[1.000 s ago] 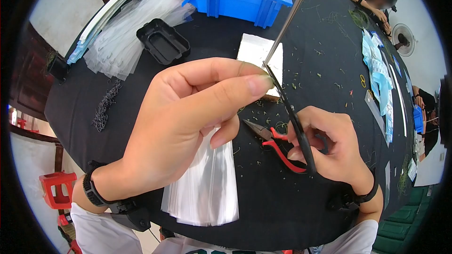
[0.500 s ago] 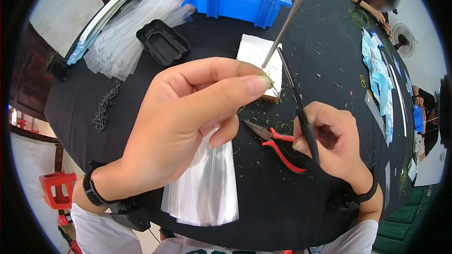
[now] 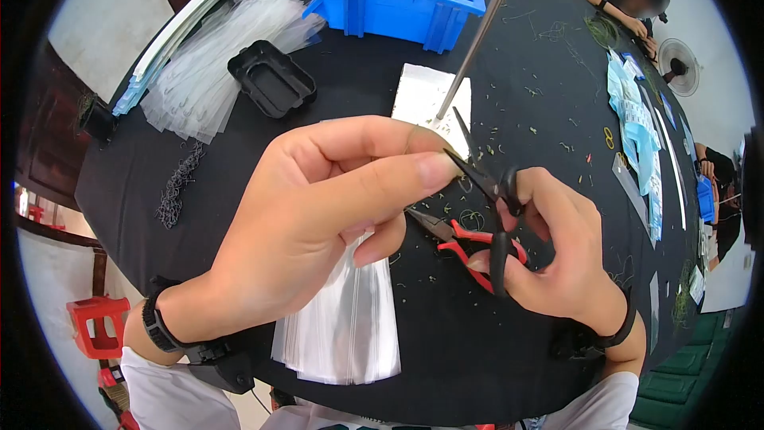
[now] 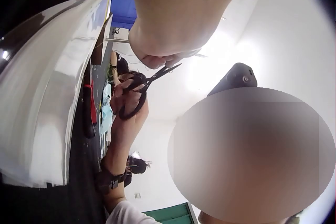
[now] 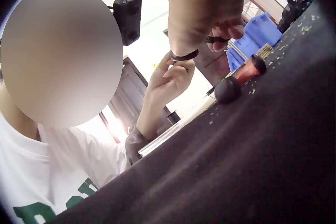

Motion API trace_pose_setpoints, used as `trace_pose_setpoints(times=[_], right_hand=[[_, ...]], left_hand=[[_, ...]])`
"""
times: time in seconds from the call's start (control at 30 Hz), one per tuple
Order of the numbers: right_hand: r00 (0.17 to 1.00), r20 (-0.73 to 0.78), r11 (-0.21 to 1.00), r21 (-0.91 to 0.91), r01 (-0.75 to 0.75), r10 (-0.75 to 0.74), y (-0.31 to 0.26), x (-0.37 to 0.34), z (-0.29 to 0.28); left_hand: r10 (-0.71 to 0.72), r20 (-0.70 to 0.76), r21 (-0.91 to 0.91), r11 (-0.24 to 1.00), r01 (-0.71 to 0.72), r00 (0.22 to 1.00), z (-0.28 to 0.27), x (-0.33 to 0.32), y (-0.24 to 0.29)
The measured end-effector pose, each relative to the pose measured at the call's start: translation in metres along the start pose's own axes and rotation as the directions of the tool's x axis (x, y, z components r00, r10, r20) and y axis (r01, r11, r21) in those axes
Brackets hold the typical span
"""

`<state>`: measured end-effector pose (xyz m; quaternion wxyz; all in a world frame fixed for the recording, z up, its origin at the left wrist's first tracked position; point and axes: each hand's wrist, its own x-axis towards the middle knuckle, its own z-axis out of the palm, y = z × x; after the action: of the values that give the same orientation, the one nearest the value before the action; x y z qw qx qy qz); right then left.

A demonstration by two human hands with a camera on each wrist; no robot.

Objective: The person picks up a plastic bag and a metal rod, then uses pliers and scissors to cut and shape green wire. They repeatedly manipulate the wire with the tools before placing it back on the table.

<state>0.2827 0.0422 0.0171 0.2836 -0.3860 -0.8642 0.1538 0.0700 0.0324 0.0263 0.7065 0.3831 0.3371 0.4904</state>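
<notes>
My left hand (image 3: 334, 191) pinches a thin greenish strand between thumb and index fingertip; most of it is hidden by the fingers. Black-handled scissors (image 3: 495, 189) are in my right hand (image 3: 565, 239), with fingers and thumb through the loops. Their blades are spread, one tip right at the left thumb and the other pointing up and away. In the left wrist view the scissors (image 4: 148, 82) also reach toward the left fingertips. Below the hands lie red-handled pliers (image 3: 432, 225) on the black cloth. A white-topped block (image 3: 414, 99) stands behind, with a metal rod (image 3: 481, 44) over it.
Clear plastic sleeves (image 3: 342, 334) lie under the left hand, and more sleeves (image 3: 207, 64) at the far left. A black tray (image 3: 270, 80) and a blue bin (image 3: 398, 12) stand toward the back. Green clippings dot the cloth. Another person (image 3: 629, 12) sits across the table.
The scissors drew away from the left fingertips with blades together, then came back with the blades spread. The left hand keeps its pinch; the head view has shifted slightly.
</notes>
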Motion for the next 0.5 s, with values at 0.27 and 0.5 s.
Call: trace_pose_setpoints(times=[0.27,0.5], right_hand=[[0.995,0.005,0.988,-0.117,0.102,-0.102,-0.0030,-0.0013,-0.0064],[0.992,-0.031,0.980,-0.163,0.113,-0.120,-0.0045,-0.0013,-0.0060]], left_hand=[[0.011,-0.003,-0.001,1.000,-0.011,1.000,0.0012,-0.0001,-0.0006],[0.015,-0.004,0.022,1.000,-0.015,1.000,-0.0001,-0.0001,-0.0009]])
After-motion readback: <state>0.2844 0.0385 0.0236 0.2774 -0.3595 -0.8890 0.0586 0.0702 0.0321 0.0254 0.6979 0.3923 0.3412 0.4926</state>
